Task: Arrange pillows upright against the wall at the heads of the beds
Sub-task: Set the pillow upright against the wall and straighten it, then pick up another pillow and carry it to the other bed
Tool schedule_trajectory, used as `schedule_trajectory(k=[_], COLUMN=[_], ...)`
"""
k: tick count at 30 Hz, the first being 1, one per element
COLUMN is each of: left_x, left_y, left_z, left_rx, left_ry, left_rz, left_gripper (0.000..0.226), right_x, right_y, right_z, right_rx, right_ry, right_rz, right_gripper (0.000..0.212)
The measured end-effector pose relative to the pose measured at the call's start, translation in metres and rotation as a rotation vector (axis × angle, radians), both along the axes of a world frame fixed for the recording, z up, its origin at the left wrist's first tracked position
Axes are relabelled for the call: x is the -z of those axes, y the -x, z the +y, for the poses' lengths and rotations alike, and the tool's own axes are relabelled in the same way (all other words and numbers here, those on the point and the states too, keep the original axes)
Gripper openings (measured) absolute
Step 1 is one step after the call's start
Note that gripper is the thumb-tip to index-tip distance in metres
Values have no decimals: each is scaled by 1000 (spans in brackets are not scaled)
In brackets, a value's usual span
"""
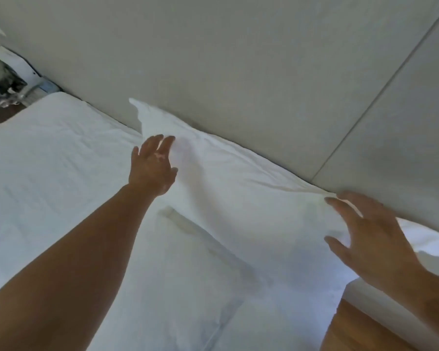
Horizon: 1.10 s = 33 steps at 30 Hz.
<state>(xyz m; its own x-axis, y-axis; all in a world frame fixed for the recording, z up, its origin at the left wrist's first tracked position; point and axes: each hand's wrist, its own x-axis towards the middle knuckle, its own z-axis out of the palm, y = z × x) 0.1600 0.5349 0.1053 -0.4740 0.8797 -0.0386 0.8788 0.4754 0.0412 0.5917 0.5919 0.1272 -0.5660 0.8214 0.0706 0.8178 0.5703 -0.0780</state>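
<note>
Both hands are spread open, the left hand [153, 164] flat against a white pillow [238, 198] leaning on the wall [238, 72], the right hand [365, 236] at its other end.

Views: one, head-worn wide-angle camera.
Position: above the bed [48, 158], at its head end.
Direction: forward and down, toward the wall [238, 59]; the frame is tilted, so the wall's base runs diagonally.
Nearness: close; both forearms enter from the bottom edge.
Shared area: none, single view.
</note>
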Motion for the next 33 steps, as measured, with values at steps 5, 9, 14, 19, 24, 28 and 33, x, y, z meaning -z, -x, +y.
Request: schedule_trajectory(k=[5, 9, 14, 19, 24, 28, 33], left_x=[54, 113, 142, 147, 153, 159, 168], left_y=[-23, -65, -165, -222, -249, -255, -249], left_z=[-165, -311, -404, -414, -408, -395, -370], left_rx=[-325, -685, -986, -1230, -1540, -1946, -2239], left_ry=[30, 97, -89, -232, -428, -658, -1039], left_rz=[-250, -461, -529, -570, -625, -787, -978], left_gripper=[82, 82, 67, 65, 57, 83, 117], right_x=[28, 65, 94, 113, 131, 146, 172], right_y=[48, 106, 199, 281, 339, 381, 435], right_z=[-68, -104, -157, -206, -244, -270, -289], right_rx=[-359, -521, -812, -1030, -1152, -1208, -1176], right_ry=[141, 311, 420, 425, 402, 383, 447], right_rz=[93, -2, -184, -318, -386, -407, -479], right_gripper=[68, 68, 64, 66, 70, 85, 111])
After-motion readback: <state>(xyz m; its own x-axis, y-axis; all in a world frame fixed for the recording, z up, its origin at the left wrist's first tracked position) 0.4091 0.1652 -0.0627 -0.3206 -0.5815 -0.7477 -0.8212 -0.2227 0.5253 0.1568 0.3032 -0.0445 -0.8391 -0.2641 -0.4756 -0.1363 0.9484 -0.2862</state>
